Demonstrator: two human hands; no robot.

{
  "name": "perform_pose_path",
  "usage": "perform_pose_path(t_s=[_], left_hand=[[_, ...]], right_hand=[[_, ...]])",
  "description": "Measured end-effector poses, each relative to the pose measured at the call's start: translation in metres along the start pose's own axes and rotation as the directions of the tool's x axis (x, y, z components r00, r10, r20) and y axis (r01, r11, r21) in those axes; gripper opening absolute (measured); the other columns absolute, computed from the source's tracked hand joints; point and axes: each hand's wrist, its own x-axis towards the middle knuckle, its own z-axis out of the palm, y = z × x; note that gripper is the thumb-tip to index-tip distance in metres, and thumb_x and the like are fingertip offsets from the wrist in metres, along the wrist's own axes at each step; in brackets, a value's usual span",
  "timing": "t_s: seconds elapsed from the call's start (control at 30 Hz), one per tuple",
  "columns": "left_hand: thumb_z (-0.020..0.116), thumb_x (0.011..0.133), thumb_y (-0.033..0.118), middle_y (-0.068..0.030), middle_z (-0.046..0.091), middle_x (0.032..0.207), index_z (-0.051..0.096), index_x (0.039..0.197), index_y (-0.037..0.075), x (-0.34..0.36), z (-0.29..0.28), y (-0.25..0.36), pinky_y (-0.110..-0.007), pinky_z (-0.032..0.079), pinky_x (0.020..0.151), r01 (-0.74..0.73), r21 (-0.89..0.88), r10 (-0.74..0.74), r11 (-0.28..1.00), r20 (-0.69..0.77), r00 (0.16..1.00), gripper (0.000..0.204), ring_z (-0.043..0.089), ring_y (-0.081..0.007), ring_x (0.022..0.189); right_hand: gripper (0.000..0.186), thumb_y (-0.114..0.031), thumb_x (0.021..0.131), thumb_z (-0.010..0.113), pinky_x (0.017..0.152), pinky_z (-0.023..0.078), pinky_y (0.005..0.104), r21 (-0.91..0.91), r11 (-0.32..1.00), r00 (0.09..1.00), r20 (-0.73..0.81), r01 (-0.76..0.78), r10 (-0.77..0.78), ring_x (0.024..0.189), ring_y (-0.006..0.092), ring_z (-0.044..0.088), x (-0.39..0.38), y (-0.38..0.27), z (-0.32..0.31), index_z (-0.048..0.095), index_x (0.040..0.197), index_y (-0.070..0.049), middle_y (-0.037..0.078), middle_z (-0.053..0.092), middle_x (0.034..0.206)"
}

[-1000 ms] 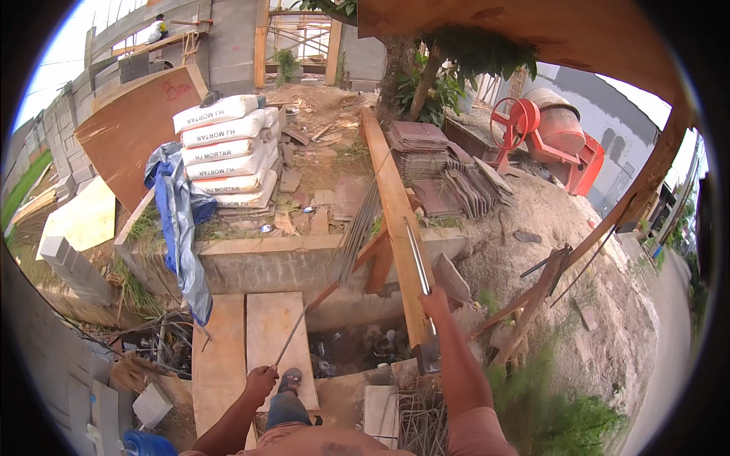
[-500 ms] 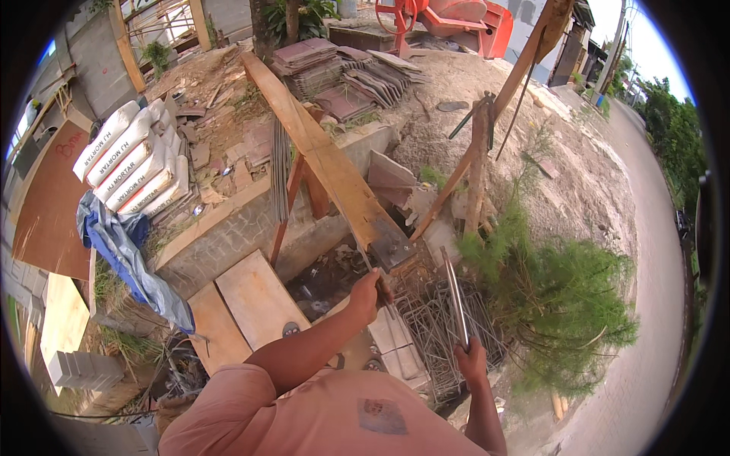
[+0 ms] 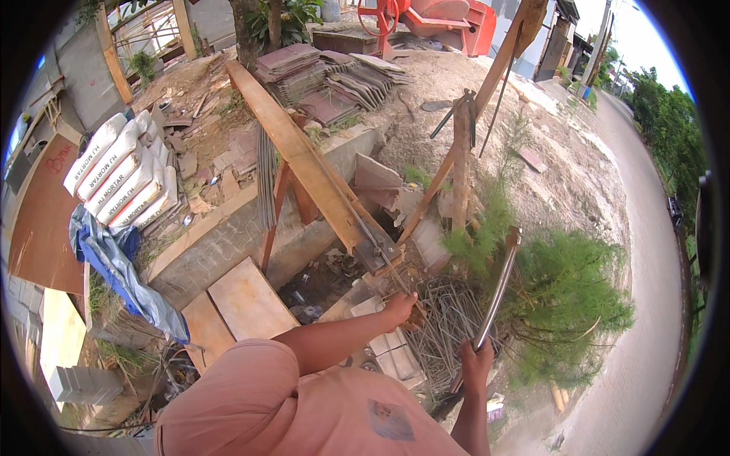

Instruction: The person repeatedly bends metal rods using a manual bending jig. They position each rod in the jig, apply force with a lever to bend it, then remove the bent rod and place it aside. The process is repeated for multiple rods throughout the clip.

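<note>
My left hand (image 3: 401, 310) is closed around a thin steel rod (image 3: 391, 272). The rod runs across a dark metal plate (image 3: 376, 251) fixed to the near end of a sloping wooden beam (image 3: 300, 171). In my right hand (image 3: 477, 361) is a long silver metal bar (image 3: 493, 302) with a short angled head at its far end, tilted up and away from the plate. Below and between my hands lies a heap of bent steel rods (image 3: 445, 327). Fingers on the far side of both grips are partly hidden.
A leafy green shrub (image 3: 566, 304) stands right of the bar. Slanted wooden posts (image 3: 461, 163) rise beyond the plate. Wooden boards (image 3: 251, 300) and a concrete ledge (image 3: 220, 235) lie left. Stacked white sacks (image 3: 125, 175), roof tiles (image 3: 327, 83) and an orange mixer (image 3: 441, 26) are farther off.
The bar in my right hand has swung right, away from the plate. My left hand has moved right and nearer, still gripping the rod. The whole view has shifted slightly.
</note>
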Motion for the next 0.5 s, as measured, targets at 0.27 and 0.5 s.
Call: perform_pose_path(t_s=[0.27,0.5], left_hand=[[0.045,0.095,0.047,-0.0138,0.066,0.084,0.064,0.100,0.001,-0.023,-0.003,-0.023,-0.042,0.059,0.057,-0.100,0.730,-0.086,0.676,0.214,0.973,0.050,0.068,-0.0249,0.069],[0.056,0.094,0.042,-0.0104,0.065,0.112,0.056,0.121,0.003,-0.085,-0.148,-0.082,-0.036,0.055,0.069,0.074,0.303,-0.069,0.950,-0.027,0.997,0.047,0.066,-0.0215,0.092]], right_hand=[[0.019,-0.013,0.078,0.069,0.057,0.044,0.0306,0.020,0.999,0.926,0.377,-0.048,0.037,0.062,0.0140,0.056,0.088,-0.060,0.141,0.059,0.083,0.002,0.006,0.060,0.070],[0.025,-0.017,0.081,0.068,0.057,0.047,0.0346,-0.107,0.990,0.978,0.195,0.094,-0.072,0.060,0.0192,0.060,0.075,0.008,0.171,0.055,0.088,0.002,0.010,0.061,0.068]])
